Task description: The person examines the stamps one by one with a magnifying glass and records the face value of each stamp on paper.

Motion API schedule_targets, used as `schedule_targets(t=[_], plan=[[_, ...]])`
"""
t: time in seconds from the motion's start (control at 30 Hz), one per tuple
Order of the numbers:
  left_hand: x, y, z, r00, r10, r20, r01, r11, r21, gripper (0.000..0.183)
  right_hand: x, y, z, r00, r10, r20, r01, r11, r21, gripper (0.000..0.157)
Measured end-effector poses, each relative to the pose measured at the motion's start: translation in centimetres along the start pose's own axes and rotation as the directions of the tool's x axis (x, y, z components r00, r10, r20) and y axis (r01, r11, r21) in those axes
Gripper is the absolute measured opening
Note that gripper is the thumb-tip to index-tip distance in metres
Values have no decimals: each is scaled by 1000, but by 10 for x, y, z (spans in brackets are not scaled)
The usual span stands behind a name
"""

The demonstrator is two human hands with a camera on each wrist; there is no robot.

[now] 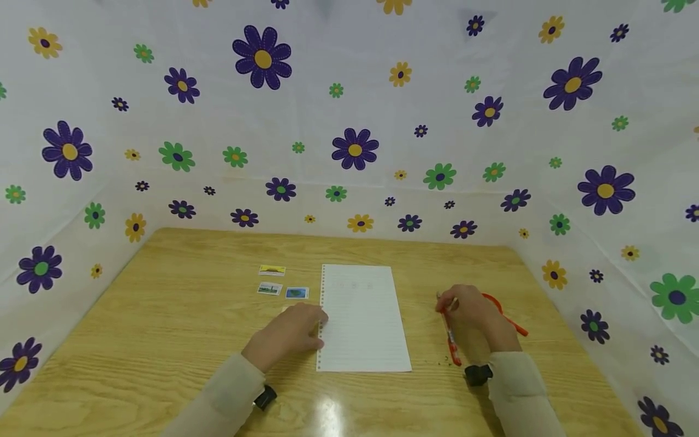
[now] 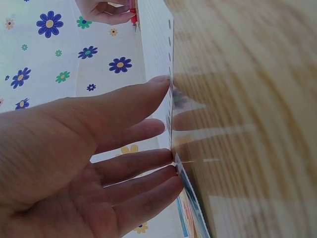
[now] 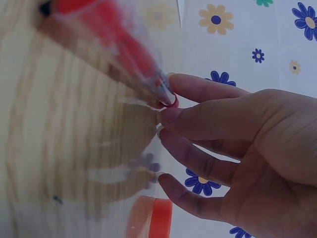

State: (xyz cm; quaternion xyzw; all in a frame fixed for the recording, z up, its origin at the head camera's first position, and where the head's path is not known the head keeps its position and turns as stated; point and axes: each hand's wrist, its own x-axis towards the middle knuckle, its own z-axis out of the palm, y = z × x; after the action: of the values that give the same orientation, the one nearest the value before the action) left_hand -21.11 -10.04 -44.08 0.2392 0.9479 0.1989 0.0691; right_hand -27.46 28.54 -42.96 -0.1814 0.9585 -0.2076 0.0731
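Observation:
A white ruled sheet of paper [image 1: 360, 321] with punched holes along its left edge lies on the table. My left hand [image 1: 292, 332] rests at that edge, fingers loosely spread, thumb and fingertips touching table and paper. Just beyond it lie small stamp-like pictures: a yellow one [image 1: 272, 271], a greenish one [image 1: 270, 288] and a blue one [image 1: 297, 293]. To the paper's right, my right hand [image 1: 471, 308] pinches the far end of a slim red pen [image 1: 452, 346] between thumb and index finger. The pen slants toward me, its barrel partly clear in the right wrist view.
Partly hidden behind my right hand is a red ring with a straight handle [image 1: 516, 325], resembling a magnifying glass. Dark crumbs [image 1: 445, 362] lie near the pen. A flower-print cloth [image 1: 306, 115] encloses the wooden table [image 1: 164, 340] at the back and both sides.

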Motion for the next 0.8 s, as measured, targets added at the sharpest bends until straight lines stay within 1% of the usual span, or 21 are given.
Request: schedule_targets(t=[0.13,0.23,0.53,0.8], plan=[[-1,-1,0,1000,6,4,-5,1000,-14,35,-2,-2,-2,1000,2,20,-2,1000,8,26],[-1,-1,0,1000,4,-1,-4,1000,-21,36,-3,-4,-3,999,23,28,-24,999,24,29],[-1,0,0,999,-48,15,49,998,-49,42,-7,-11,-15,998,54,30,-56,995,81,34],[0,1,-1,996,-78,39,80,994,-71,45,-13,-10,-20,1000,-1,25,-1,997,72,28]])
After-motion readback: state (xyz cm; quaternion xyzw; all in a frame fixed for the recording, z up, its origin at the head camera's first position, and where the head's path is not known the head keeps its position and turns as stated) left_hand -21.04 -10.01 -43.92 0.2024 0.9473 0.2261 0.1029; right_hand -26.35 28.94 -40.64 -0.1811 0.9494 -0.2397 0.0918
